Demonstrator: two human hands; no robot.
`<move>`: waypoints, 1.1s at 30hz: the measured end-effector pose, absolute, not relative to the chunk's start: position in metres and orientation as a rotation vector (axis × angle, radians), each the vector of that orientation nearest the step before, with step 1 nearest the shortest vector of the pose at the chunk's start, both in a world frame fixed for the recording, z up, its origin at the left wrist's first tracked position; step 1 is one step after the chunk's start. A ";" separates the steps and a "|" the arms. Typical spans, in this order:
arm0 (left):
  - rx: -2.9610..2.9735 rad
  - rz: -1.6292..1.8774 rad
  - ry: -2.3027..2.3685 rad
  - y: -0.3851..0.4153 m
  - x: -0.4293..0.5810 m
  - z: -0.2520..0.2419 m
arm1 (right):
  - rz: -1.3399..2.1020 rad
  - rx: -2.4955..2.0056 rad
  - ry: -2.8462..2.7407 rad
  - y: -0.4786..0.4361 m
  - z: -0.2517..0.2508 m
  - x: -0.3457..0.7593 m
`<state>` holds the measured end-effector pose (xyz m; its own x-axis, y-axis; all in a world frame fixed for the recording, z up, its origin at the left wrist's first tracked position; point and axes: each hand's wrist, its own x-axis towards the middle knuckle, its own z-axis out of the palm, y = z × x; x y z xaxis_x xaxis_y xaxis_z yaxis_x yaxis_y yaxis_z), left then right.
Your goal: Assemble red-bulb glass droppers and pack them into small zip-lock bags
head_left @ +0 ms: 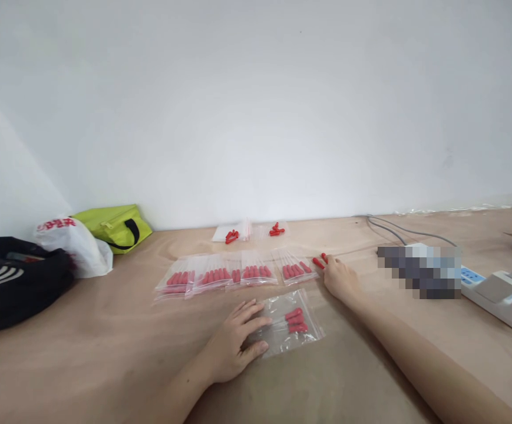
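My left hand [238, 341] lies with fingers spread on the left part of a clear zip bag [277, 347]. Inside that bag, toward its right side, are several red club-shaped pieces [297, 321]. Farther off to the right, my right hand [342, 280] has its fingers drawn together at two loose red pieces [319, 262]. The fingertips are partly hidden, but they appear to grip at least one piece. Just left of it lies a row of zip bags [256, 280], overlapping in places, with red pieces in them.
Near the wall, small red pieces [232, 237] rest on bags, with another red cluster [276, 229] beside them. A black bag [21, 294], a white plastic bag [79, 247] and a lime-green bag [116, 227] stand left. A power strip [498, 300] and grey cables [408, 227] are right.
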<state>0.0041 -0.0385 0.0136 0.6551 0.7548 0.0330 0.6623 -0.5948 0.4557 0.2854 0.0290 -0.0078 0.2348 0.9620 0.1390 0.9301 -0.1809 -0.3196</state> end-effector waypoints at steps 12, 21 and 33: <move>2.438 0.328 1.127 -0.039 0.006 0.017 | 0.850 -1.257 -1.128 -0.004 -0.025 0.280; 2.435 0.335 1.134 -0.038 0.005 0.015 | 0.903 -1.168 -1.031 -0.010 -0.025 0.262; 2.420 0.333 1.153 -0.040 0.006 0.016 | 1.160 -1.069 -0.887 -0.026 -0.019 0.246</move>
